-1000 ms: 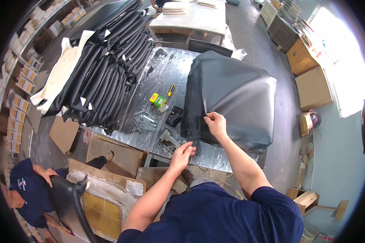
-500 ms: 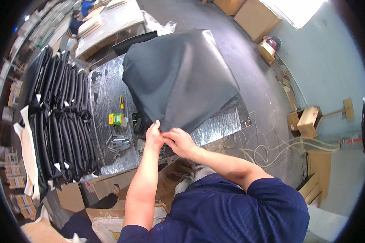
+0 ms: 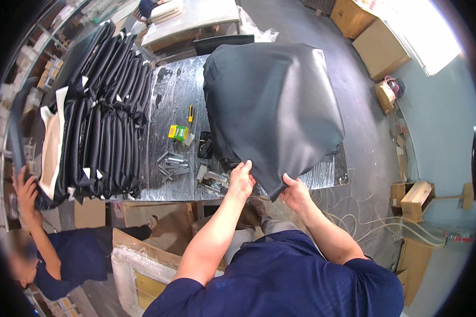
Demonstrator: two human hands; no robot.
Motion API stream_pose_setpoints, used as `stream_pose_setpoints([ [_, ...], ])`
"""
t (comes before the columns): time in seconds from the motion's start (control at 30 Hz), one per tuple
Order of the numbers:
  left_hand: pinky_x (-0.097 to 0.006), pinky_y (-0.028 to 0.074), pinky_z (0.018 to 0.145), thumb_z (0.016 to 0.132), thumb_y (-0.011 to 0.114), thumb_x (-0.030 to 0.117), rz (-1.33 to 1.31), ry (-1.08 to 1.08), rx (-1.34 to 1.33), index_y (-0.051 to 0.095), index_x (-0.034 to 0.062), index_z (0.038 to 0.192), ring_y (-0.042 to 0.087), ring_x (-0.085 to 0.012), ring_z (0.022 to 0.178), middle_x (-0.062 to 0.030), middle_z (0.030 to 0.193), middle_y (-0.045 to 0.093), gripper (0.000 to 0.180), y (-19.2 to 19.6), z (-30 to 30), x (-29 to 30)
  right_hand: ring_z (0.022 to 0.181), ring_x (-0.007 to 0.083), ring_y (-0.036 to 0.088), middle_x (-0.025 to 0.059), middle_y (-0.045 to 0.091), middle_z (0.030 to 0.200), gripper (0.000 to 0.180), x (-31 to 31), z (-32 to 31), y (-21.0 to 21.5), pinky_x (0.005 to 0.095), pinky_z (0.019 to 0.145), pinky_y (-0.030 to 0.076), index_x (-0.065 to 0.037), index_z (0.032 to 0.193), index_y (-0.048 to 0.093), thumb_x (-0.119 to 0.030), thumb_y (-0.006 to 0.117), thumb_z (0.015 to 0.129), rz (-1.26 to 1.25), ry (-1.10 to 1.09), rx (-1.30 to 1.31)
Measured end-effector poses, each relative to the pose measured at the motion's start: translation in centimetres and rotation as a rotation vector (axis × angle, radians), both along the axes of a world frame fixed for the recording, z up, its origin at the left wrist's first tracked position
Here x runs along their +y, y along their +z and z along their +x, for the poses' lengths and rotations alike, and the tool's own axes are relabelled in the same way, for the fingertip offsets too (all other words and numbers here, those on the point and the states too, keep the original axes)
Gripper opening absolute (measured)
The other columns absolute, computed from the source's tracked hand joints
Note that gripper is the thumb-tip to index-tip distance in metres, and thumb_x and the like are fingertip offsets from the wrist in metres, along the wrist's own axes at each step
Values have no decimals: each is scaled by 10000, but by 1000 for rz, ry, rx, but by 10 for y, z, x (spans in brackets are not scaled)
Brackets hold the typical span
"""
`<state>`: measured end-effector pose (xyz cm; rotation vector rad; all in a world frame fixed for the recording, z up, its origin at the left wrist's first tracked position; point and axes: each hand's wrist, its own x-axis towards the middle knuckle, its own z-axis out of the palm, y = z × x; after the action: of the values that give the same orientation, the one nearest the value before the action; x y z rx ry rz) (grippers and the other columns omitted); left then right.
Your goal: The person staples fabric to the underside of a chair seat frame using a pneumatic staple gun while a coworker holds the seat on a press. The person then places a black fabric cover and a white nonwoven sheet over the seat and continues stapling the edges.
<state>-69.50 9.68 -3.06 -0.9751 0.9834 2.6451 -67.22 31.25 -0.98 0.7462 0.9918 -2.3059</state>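
Stacked black covers [image 3: 98,113], yellow-green box [image 3: 177,132]

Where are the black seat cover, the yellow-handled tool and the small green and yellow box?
black seat cover [image 3: 272,100], head view, middle of its top face
yellow-handled tool [image 3: 191,112], head view, its handle
green and yellow box [image 3: 178,132], head view, its top

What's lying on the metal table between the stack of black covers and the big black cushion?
In the head view: a yellow-green box, a yellow-handled tool and loose metal parts.
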Motion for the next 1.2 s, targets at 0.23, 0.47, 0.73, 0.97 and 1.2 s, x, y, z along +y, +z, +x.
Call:
stream_pose_setpoints([
  [0.23, -435, 618, 878, 1116, 706, 176, -89, 94, -39, 674, 114, 1299, 759, -221, 1025, -35, 1178, 760, 197, -14, -31, -18, 1143, 250, 762, 61, 756, 1286, 410, 44, 18, -1, 489, 902, 634, -128, 1387, 593, -147, 807, 1038, 83, -55, -67],
  [0.47, -438, 593, 860, 1071, 784, 193, -142, 176, -118, 551, 67, 1572, 748, -250, 1014, -72, 1217, 747, 566, -22, -45, -27, 1171, 251, 762, 63, 762, 1300, 400, 59, 24, -8, 469, 940, 629, -120, 1395, 600, -139, 794, 1045, 82, -79, -53],
  [0.73, -457, 633, 899, 1089, 773, 253, -213, 119, -41, 646, 23, 1419, 776, -276, 1012, -117, 1188, 768, 422, -18, -59, -57, 1230, 294, 738, 92, 740, 1351, 395, 56, 22, -8, 520, 1071, 601, -77, 1409, 588, -148, 769, 1065, 77, -108, -80],
  [0.97, -418, 699, 840, 1122, 709, 217, -210, -220, -10, 701, 40, 1144, 818, -268, 929, -117, 1052, 787, 178, 5, -53, -68, 1207, 302, 742, 125, 743, 1338, 435, 74, 27, -15, 506, 1079, 600, -40, 1420, 605, -198, 785, 1057, 145, -144, -121],
  [1.2, -422, 706, 834, 1079, 725, 72, -256, -413, 106, 687, 31, 1060, 817, -262, 919, -115, 1019, 782, 59, 11, -43, -73, 1175, 297, 743, 131, 742, 1317, 425, 88, 31, -10, 498, 1056, 602, -28, 1426, 611, -187, 767, 1064, 169, -160, -150],
])
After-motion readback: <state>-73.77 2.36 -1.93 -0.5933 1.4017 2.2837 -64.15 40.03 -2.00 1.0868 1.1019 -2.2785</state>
